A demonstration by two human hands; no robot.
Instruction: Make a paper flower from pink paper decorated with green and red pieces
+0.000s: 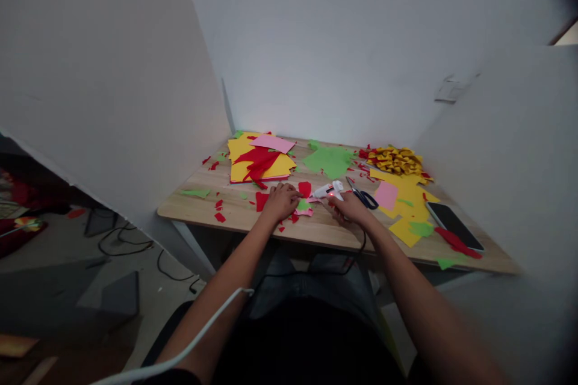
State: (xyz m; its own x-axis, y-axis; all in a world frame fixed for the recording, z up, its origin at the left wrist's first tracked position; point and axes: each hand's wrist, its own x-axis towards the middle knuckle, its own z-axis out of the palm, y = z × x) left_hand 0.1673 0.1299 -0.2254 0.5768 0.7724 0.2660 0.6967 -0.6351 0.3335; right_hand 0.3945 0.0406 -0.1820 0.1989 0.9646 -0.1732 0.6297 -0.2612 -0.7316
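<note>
My right hand (347,207) is wrapped round a white hot glue gun (329,190), whose nozzle points left and whose small light glows orange. A dark cord hangs from it past the table edge. My left hand (283,200) is closed, with its fingertips at a small pink and green paper piece (304,207) just left of the nozzle; the exact grip is too small to see. A red paper piece (304,189) lies just beyond the fingertips, and another red square (261,201) lies beside my left hand. Dark-handled scissors (365,197) lie right of the glue gun.
Yellow sheets (241,169) with red and pink paper are stacked at back left. Green paper (332,159) lies at the back, beside a pile of ruffled yellow and red pieces (395,160). A phone (454,224) lies at right. White partitions (135,72) flank the table.
</note>
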